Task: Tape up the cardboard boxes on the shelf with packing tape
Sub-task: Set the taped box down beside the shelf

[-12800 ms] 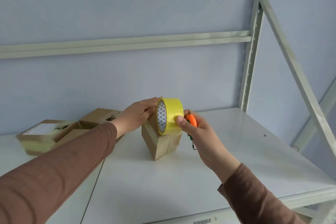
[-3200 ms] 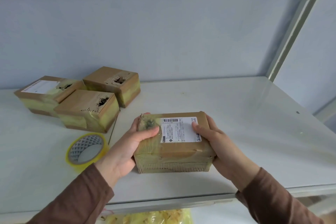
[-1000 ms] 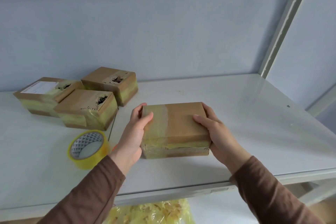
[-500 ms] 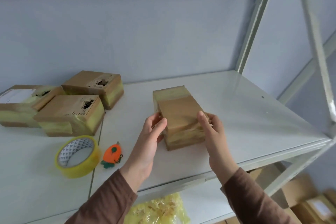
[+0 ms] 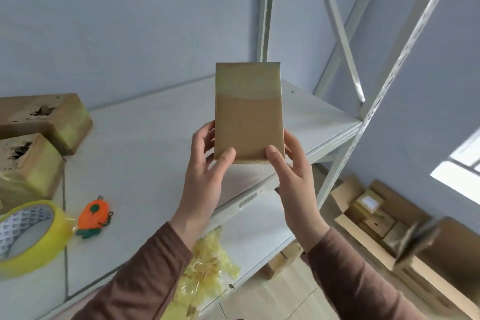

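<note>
Half a second ago the box [image 5: 248, 112] lay on the shelf [image 5: 145, 143] under your fingers; since then you have lifted it clear and stood it on end in the air, above the shelf's front right corner. From your head camera, you hold it by its lower end with both hands. Your left hand [image 5: 205, 163] grasps the lower left corner, thumb pressed on the near face and fingers wrapped round the left edge. Your right hand [image 5: 291, 163] grasps the lower right corner the same way, thumb on the near face and fingers curled behind the right edge. A band of glossy yellowish tape crosses the box's upper part, and the rest of the near face is plain brown card. At the left on the shelf two more taped boxes sit touching each other, the far one [image 5: 49, 122] with a torn patch on top and the near one [image 5: 28, 163] torn likewise. Near the front left the yellow roll of tape [image 5: 28, 236] lies flat, partly cut off by the picture's edge, and just beside it on its right lies a small orange cutter [image 5: 94, 218] shaped like a fruit. Below the shelf's front edge a crumpled yellow plastic bag [image 5: 207, 267] lies on the lower level. Down on the floor at the right, blurred, sits a heap of cardboard cartons [image 5: 389, 221].
</note>
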`<action>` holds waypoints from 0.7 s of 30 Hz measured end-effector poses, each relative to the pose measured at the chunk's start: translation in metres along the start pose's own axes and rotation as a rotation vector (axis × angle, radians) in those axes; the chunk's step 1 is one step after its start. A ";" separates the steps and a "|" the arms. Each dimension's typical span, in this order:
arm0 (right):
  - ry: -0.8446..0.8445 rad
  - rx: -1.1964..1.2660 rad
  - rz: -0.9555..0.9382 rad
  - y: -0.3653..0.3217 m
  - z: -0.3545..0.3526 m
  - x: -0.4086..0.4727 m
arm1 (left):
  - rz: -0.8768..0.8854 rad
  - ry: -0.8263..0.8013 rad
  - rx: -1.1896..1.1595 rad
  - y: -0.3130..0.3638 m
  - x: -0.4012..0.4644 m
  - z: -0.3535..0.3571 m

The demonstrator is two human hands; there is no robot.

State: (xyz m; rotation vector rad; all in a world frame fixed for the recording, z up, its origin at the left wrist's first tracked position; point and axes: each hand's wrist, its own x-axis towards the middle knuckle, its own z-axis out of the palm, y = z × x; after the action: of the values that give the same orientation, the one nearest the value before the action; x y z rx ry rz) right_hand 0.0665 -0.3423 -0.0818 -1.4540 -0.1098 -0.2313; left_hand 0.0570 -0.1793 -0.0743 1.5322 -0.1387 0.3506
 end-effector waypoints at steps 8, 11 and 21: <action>0.286 -0.116 -0.096 -0.005 -0.115 -0.034 | 0.036 -0.254 -0.006 -0.010 -0.016 0.110; 0.371 -0.142 -0.068 -0.002 -0.169 -0.046 | 0.006 -0.328 -0.026 -0.018 -0.028 0.165; 0.458 -0.156 0.111 0.030 -0.362 -0.070 | -0.234 -0.444 -0.044 -0.064 -0.082 0.353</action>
State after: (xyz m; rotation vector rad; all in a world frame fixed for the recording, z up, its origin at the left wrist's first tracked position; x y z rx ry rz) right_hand -0.0189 -0.6918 -0.1681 -1.5213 0.3671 -0.4838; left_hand 0.0455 -0.5401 -0.1454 1.5440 -0.3097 -0.1816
